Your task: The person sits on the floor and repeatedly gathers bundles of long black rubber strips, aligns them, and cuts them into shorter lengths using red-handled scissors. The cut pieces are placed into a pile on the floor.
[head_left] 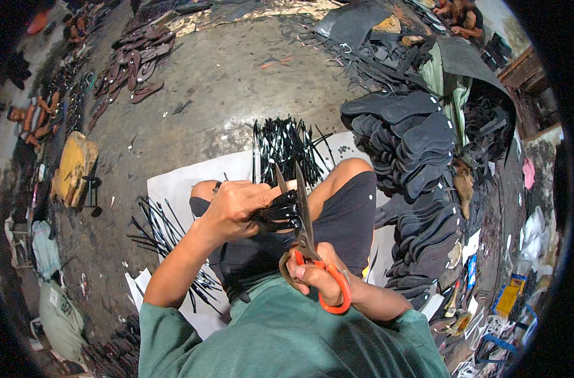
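Observation:
My left hand (236, 206) is closed on glossy black straps (282, 213), held above my lap. My right hand (319, 276) grips a pair of scissors (306, 236) by its orange handles, fingers wrapped through the loops. The blades point away from me and stand apart at the tips, next to the straps and my left fingers. Just beyond, a heap of shiny black strips (284, 148) lies on a white sheet (202, 170). More thin black strips (164, 223) are spread on the left, beside my knee.
Stacks of black sandal soles (403, 142) rise close on my right, with black sheet scraps (387, 60) behind. Brown sandals (136, 66) lie far left on the concrete floor. A yellow wooden block (76, 167) stands at left. Other people sit at the far left and far right.

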